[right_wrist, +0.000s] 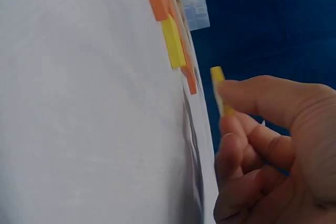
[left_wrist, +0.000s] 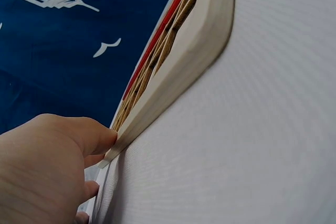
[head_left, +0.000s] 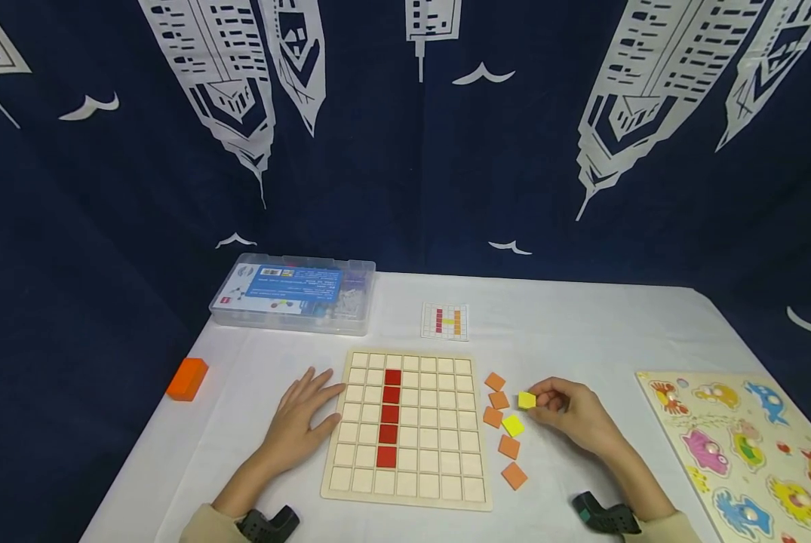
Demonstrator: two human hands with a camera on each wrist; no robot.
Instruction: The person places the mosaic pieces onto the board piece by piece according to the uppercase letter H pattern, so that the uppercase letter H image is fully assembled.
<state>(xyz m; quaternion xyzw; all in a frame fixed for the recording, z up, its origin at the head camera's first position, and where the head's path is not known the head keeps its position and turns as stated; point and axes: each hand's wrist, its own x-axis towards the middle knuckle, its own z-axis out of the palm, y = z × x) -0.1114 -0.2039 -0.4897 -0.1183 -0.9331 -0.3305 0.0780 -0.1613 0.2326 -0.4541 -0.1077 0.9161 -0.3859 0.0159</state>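
A wooden grid board (head_left: pixel 446 441) lies in the middle of the table, with a column of several red square tiles (head_left: pixel 389 415) set in its cells. The left hand (head_left: pixel 299 418) touches the board's left edge with fingers spread; in the left wrist view, the thumb (left_wrist: pixel 100 135) rests against the board's edge (left_wrist: pixel 173 82). Right of the board, the right hand (head_left: pixel 575 411) pinches a yellow tile (head_left: pixel 526 400) between thumb and fingers, held off the table in the right wrist view. Another yellow tile (head_left: pixel 513 425) lies nearby among several orange tiles (head_left: pixel 509 447).
A small pattern card (head_left: pixel 444 322) with a coloured grid lies behind the board. At the back left is a clear plastic case (head_left: pixel 293 294), and an orange block (head_left: pixel 187 379) sits at the left edge. An animal puzzle board (head_left: pixel 744 452) lies at the right.
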